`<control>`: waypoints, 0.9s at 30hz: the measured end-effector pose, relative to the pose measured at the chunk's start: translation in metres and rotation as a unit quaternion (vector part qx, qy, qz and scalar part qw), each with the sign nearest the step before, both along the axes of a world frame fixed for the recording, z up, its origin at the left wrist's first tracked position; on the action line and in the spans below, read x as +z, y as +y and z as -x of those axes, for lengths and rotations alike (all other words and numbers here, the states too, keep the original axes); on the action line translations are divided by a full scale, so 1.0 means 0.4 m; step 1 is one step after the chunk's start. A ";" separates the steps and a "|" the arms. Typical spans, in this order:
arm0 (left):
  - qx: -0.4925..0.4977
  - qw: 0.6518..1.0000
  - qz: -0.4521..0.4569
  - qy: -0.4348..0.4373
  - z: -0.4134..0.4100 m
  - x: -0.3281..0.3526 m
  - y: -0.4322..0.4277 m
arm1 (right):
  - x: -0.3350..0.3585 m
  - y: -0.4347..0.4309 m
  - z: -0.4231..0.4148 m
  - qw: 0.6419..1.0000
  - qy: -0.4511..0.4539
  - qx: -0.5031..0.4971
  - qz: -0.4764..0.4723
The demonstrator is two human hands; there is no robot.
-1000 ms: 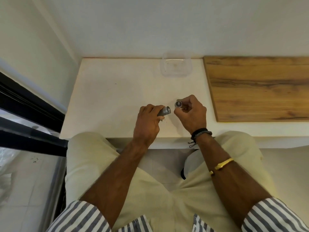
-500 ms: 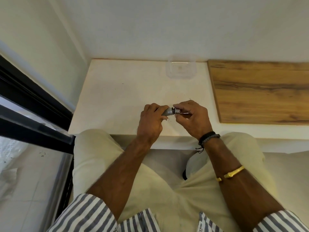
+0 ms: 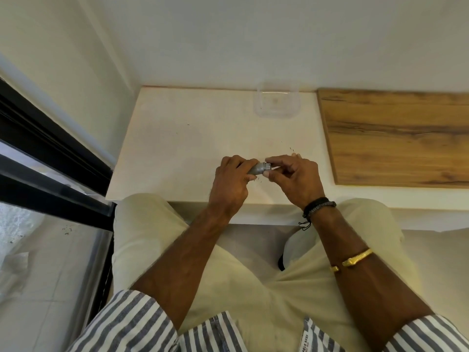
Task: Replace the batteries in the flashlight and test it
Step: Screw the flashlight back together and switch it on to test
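A small grey metal flashlight [image 3: 256,168] lies across between both hands, just above the white table [image 3: 177,148] near its front edge. My left hand [image 3: 231,182] is wrapped around the body, which is mostly hidden in the fist. My right hand [image 3: 294,177] pinches the end cap [image 3: 267,167] with thumb and fingers, pressed against the body's open end. No batteries show.
A clear plastic container [image 3: 278,101] stands at the table's back edge by the wall. A wooden board [image 3: 396,135] covers the right side. A black window frame [image 3: 50,158] runs along the left. My knees sit under the front edge.
My right hand brought the end cap, held apart a second ago, against the flashlight body in my left hand. Both hands stay together at the same spot.
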State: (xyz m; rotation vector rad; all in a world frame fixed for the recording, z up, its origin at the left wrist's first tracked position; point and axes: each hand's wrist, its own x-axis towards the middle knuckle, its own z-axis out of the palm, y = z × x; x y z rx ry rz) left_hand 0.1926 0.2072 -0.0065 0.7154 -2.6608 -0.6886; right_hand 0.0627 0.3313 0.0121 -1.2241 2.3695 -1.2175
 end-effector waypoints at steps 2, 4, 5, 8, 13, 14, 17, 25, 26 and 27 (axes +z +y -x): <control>0.000 1.000 0.003 0.000 0.000 0.001 -0.001 | -0.003 0.000 0.001 1.000 -0.005 0.004 -0.007; -0.001 1.000 0.008 -0.004 0.000 0.001 -0.003 | -0.003 0.000 0.000 1.000 0.007 0.017 -0.002; -0.002 1.000 0.008 -0.004 -0.001 0.000 -0.003 | -0.003 0.001 -0.001 1.000 0.013 0.024 0.004; -0.005 1.000 -0.002 -0.005 -0.001 0.000 -0.004 | -0.006 -0.002 0.000 0.999 0.010 0.027 0.024; -0.020 1.000 0.001 0.007 -0.004 0.007 -0.003 | 0.000 -0.003 -0.014 0.999 -0.050 -0.001 -0.005; -0.021 1.000 0.001 0.011 -0.004 0.010 -0.001 | 0.003 -0.006 -0.018 0.997 -0.069 -0.016 -0.015; -0.036 0.999 0.005 0.017 -0.002 0.014 0.006 | 0.004 -0.015 -0.020 0.994 -0.062 -0.059 -0.063; -0.012 1.000 -0.019 0.019 0.001 0.003 0.002 | 0.004 -0.006 -0.009 0.970 -0.244 -0.016 -0.003; -0.008 1.000 -0.018 0.020 0.001 0.002 0.001 | 0.003 -0.003 0.001 0.966 -0.259 0.004 0.006; -0.005 1.000 -0.017 0.020 0.002 0.000 -0.001 | 0.002 -0.001 0.008 0.965 -0.262 0.023 0.012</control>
